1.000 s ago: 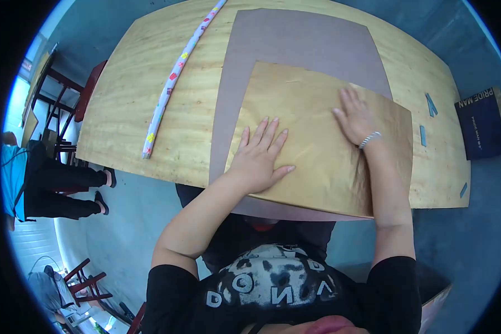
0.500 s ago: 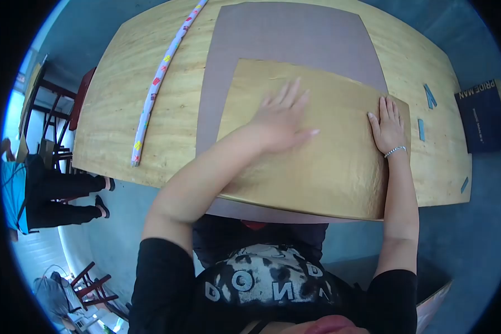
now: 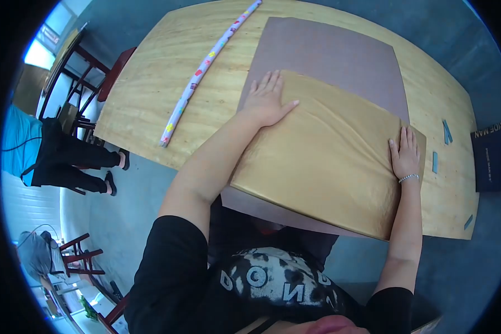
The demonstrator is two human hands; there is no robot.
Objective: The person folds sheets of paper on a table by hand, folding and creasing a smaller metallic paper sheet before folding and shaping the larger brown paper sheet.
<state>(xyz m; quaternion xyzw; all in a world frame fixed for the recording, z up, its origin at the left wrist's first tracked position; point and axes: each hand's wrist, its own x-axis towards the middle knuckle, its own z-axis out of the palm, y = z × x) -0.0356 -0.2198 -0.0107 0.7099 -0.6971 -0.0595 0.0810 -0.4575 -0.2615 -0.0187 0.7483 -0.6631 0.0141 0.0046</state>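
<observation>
A gold sheet (image 3: 317,156), shiny like foil paper, lies over a larger mauve sheet (image 3: 339,55) on the table. My left hand (image 3: 267,101) rests flat on the gold sheet's upper left edge, fingers spread and reaching toward the mauve one. Near the right edge, my right hand (image 3: 406,151) presses flat on the gold surface, with a beaded bracelet at its wrist. Creases run across the gold sheet between the hands. Neither hand grips anything.
On the plywood table (image 3: 145,100) lies a long floral-patterned roll (image 3: 200,75). Small blue-grey strips (image 3: 435,162) are at the right. A dark box (image 3: 492,157) stands beyond the right edge. A person (image 3: 55,150) stands at left near chairs (image 3: 83,256).
My left hand has slid left to the gold sheet's upper left edge. Diagonal creases now show in the sheet. My right hand stays at the right edge; the whole view has tilted.
</observation>
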